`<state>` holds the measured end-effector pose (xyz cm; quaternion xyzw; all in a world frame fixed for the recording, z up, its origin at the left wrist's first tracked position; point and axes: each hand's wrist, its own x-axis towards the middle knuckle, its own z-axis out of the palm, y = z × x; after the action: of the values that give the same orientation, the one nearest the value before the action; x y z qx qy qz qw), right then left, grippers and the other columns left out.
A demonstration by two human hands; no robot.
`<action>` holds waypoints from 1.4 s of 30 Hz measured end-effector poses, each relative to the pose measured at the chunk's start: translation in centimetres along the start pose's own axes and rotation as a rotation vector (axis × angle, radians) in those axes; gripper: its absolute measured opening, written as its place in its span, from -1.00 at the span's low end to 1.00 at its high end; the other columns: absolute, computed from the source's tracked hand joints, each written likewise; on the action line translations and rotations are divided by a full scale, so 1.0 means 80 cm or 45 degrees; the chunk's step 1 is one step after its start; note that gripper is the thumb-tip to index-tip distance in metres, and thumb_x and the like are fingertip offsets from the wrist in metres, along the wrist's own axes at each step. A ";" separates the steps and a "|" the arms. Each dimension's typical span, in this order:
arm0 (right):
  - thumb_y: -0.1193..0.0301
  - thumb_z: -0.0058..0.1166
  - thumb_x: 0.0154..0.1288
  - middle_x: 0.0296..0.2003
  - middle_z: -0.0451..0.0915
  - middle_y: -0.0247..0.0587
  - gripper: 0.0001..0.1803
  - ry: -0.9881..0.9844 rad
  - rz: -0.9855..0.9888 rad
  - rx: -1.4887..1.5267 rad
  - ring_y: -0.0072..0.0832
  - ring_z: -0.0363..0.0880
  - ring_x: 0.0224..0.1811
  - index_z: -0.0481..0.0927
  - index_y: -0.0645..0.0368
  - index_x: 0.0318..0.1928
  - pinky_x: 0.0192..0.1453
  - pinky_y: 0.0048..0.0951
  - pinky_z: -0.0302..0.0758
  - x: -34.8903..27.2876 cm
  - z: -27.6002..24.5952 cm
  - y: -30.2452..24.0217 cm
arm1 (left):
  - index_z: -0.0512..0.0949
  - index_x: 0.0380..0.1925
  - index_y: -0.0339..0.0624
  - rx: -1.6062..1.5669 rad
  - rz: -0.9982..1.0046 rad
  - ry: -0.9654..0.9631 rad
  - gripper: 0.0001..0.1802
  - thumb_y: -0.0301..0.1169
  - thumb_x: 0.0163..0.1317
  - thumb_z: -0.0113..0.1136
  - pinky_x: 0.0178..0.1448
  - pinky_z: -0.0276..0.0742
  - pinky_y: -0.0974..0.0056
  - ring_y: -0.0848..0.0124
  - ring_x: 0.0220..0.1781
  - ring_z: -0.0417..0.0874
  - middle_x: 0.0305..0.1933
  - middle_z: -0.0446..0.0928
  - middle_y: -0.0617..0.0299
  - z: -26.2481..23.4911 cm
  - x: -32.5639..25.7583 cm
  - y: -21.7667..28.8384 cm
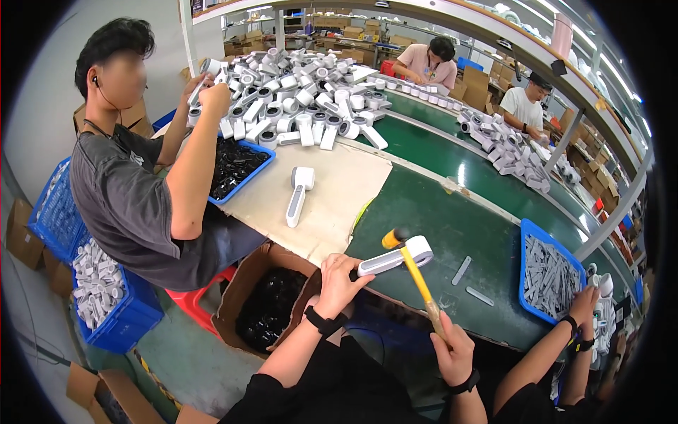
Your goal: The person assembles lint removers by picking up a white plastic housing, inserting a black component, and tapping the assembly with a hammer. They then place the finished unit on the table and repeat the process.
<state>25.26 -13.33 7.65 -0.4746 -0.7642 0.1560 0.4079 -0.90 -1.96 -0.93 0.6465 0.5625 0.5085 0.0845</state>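
Observation:
My left hand (339, 284) grips the handle end of a white-and-grey handheld device casing (383, 263), which has a long handle and a rounded head. The casing lies over the near edge of the green table, its head pointing away to the right. In my right hand (455, 351) is a mallet (419, 281) with a yellow handle and a yellow-and-dark head. The mallet crosses in front of the casing, its head just above it; whether they touch I cannot tell. Two loose grey strips (461, 271) lie on the table to the right.
A similar device (299, 196) lies on beige cardboard, before a large heap of casings (304, 92). One blue tray (526, 272) carries grey strips, another (265, 168) black parts. A cardboard box (224, 311) stands below the edge. Co-workers sit left (134, 184), right and across.

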 end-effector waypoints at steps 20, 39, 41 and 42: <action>0.59 0.25 0.16 -0.43 0.55 -0.12 -0.46 -0.218 -0.039 -0.127 -0.21 0.56 -0.50 0.55 0.16 0.21 -0.41 -0.33 0.48 -0.002 0.006 0.004 | 0.68 -0.40 -0.17 -0.021 0.044 0.035 -0.67 -0.26 -0.16 0.55 0.04 0.29 0.13 0.18 -0.11 0.47 -0.39 0.51 0.20 0.005 -0.001 -0.006; 0.62 0.24 0.15 -0.46 0.52 -0.13 -0.45 -0.214 0.012 -0.147 -0.26 0.54 -0.50 0.55 0.18 0.20 -0.39 -0.40 0.48 -0.014 -0.001 0.010 | 0.70 -0.39 -0.12 -0.019 -0.024 -0.002 -0.68 -0.28 -0.18 0.56 0.08 0.31 0.13 0.18 -0.09 0.48 -0.39 0.53 0.22 0.003 -0.002 -0.004; 0.61 0.25 0.14 -0.45 0.53 -0.14 -0.43 -0.038 0.038 -0.082 -0.25 0.54 -0.49 0.56 0.12 0.21 -0.37 -0.39 0.48 -0.017 0.002 0.012 | 0.71 -0.38 -0.11 -0.021 -0.015 0.010 -0.69 -0.28 -0.16 0.54 0.08 0.29 0.13 0.20 -0.06 0.46 -0.37 0.50 0.24 0.005 -0.002 -0.005; 0.62 0.25 0.13 -0.44 0.53 -0.14 -0.43 -0.069 0.085 -0.092 -0.26 0.54 -0.47 0.55 0.14 0.22 -0.35 -0.39 0.48 -0.019 0.003 0.016 | 0.71 -0.38 -0.11 -0.022 -0.014 0.008 -0.69 -0.28 -0.16 0.54 0.08 0.29 0.13 0.20 -0.06 0.46 -0.37 0.50 0.24 0.006 -0.002 -0.005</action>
<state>26.14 -13.95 5.99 -0.5099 -0.7638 0.1547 0.3643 -0.79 -1.73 -1.51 0.6412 0.5619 0.5147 0.0911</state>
